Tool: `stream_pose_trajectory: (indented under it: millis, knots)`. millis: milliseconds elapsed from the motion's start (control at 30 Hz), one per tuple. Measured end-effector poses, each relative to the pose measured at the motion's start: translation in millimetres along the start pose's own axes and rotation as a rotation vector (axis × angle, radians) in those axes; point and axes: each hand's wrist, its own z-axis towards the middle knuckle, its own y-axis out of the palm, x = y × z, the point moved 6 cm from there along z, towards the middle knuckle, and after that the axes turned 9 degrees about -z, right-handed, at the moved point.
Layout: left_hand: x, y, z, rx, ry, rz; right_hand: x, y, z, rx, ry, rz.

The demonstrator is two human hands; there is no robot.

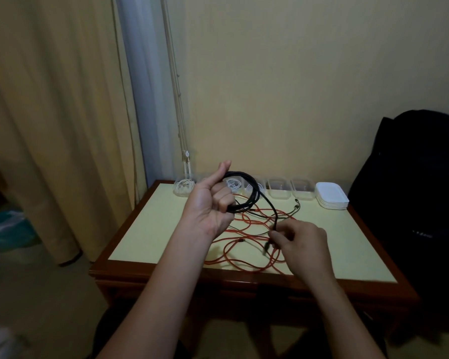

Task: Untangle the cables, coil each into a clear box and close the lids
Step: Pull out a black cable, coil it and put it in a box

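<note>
Yellow-topped table (151,229) beside curtain (49,125)

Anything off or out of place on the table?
Just the orange cable: loose tangled loops sprawl mid-table, a thin dark cable crossing them. Lids sit stacked far right, off the boxes. No spill or damage visible.

Yellow-topped wooden table (145,229): tangled orange cable (246,268), clear boxes (279,189), stacked white lids (331,196).
</note>
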Motion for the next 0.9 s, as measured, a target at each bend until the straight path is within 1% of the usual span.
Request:
stream_pose_trajectory:
  millis: [33, 100, 167, 233, 333, 400, 467, 533, 633, 700, 800, 833, 900]
  knots:
    - [-2, 2, 0, -0.004, 0.000, 0.008, -1, 1, -1, -0.023, 0.037, 0.172]
    - [-9, 5, -1, -0.016, -0.009, 0.022, -6, 1, -4, -0.060, 0.134, 0.618]
    - [-15, 8, -3, -0.034, -0.021, 0.036, -13, -1, -6, -0.041, 0.198, 0.988]
    - [-20, 8, -4, -0.042, -0.033, 0.040, -19, -2, -7, -0.016, 0.224, 1.239]
    - [-26, 7, -3, -0.051, -0.053, 0.042, -26, -2, -6, 0.001, 0.267, 1.473]
    - [-29, 7, -2, -0.053, -0.056, 0.059, -31, 2, -7, -0.036, 0.288, 1.545]
    - [-30, 7, -2, -0.044, -0.051, 0.076, -36, 10, -10, -0.119, 0.314, 1.563]
    - [-31, 9, -3, -0.036, -0.039, 0.107, -42, 19, -18, -0.210, 0.319, 1.518]
    - [-34, 8, -2, -0.027, -0.006, 0.176, -51, 28, -29, -0.323, 0.255, 1.457]
    - [-31, 4, 1, -0.018, 0.079, 0.263, -57, 26, -35, -0.375, 0.218, 1.498]
    - [-26, -1, 3, -0.048, 0.229, 0.475, -64, 19, -39, -0.461, 0.211, 1.593]
    - [-27, -2, 2, -0.069, 0.238, 0.558, -63, 16, -38, -0.474, 0.217, 1.578]
    - [-32, -4, 1, -0.131, 0.196, 0.677, -57, 10, -32, -0.468, 0.219, 1.427]
